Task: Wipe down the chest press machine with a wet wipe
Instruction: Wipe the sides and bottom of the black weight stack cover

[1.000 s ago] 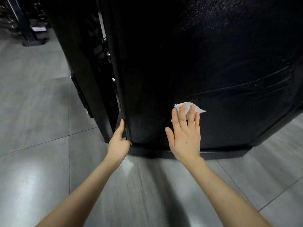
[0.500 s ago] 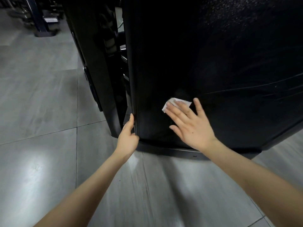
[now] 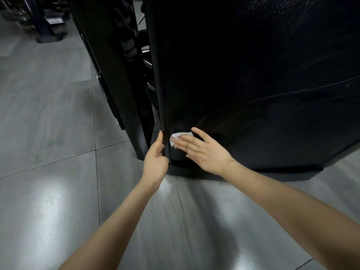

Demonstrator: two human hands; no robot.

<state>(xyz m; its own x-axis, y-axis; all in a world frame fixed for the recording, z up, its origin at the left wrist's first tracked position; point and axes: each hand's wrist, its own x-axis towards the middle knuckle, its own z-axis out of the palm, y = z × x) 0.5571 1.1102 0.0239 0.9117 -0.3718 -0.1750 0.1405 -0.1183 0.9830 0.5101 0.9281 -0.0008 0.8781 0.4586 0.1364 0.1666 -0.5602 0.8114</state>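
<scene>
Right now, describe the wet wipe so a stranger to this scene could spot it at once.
Start at the tall black panel filling the upper right. Low on it, near its left edge, the right hand presses flat fingers against it. The wet wipe is the small crumpled white scrap under those fingertips, the only white thing on that dark surface.

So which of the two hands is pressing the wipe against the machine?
The right hand, fingers flat over the white wipe; the left hand only grips the machine edge.

R hand (image 3: 204,151) flat, pressing wipe (image 3: 176,137) on machine panel (image 3: 253,84), L hand (image 3: 155,162) on edge
</scene>
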